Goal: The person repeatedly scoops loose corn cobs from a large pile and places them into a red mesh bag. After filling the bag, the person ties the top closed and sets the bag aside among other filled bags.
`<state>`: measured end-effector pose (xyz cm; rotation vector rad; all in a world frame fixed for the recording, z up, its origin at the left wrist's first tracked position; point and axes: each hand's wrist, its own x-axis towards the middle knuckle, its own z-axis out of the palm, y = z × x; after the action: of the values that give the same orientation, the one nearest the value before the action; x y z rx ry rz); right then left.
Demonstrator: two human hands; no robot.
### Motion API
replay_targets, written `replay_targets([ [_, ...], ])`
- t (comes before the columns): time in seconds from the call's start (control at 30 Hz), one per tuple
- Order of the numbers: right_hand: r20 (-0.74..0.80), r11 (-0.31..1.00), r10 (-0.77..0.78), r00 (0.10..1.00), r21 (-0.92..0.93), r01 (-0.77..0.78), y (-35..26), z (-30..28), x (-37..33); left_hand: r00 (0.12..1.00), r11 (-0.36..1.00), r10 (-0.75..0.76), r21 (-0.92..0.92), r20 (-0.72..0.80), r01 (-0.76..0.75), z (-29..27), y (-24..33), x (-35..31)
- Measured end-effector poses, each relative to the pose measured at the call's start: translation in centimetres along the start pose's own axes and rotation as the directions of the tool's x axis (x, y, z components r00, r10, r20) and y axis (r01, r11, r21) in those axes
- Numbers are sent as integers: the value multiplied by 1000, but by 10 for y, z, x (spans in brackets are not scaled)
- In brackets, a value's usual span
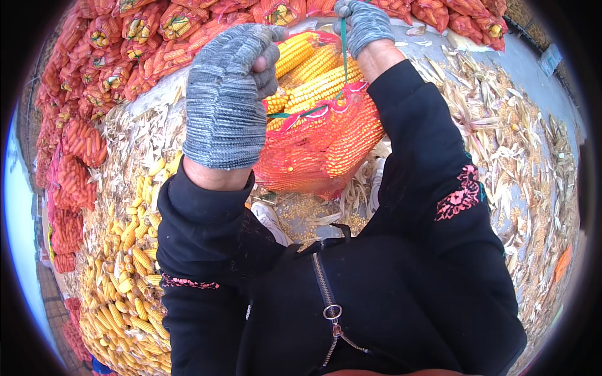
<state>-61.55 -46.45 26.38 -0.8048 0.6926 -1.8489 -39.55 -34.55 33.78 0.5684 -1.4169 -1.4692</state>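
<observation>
- Left hand [229, 94], in a grey knit glove, raised and closed into a fist at the mouth of the mesh sack [320, 147]; what it grips is hidden, probably netting or cord.
- Right hand [362, 25], gloved, fingers closed on the green cord [343, 53], lifted above the sack so the cord runs taut, seemingly to cinch the mouth.
- Sack stands on the ground between the feet, filled with corn cobs [313, 69].
- Loose cobs [128, 276] lie lower left; filled sacks [125, 44] stacked behind; husks [501, 144] scattered right.

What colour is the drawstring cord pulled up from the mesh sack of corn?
Green drawstring cord, gripped by the right hand; head view.
</observation>
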Motion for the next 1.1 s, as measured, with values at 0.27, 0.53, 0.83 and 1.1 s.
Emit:
replay_targets([
  [0.27, -305, 998, 59, 950, 22, -55, -44, -10, 27, 972, 968, 214, -110, -103, -225, -19, -28, 88],
  [0.53, -68, 998, -6, 998, 62, 10, -80, 65, -70, 938, 970, 229, -18, -261, -242, -49, -77, 128],
  [0.83, 90, 997, -78, 993, 27, 75, -88, 132, -134, 947, 938, 296, -148, -124, -312, -27, 12, 32],
  [1.1, 68, 927, -374, 925, 27, 373, -72, 112, -105, 870, 552, 376, 677, 320, -488, -68, -27, 75],
])
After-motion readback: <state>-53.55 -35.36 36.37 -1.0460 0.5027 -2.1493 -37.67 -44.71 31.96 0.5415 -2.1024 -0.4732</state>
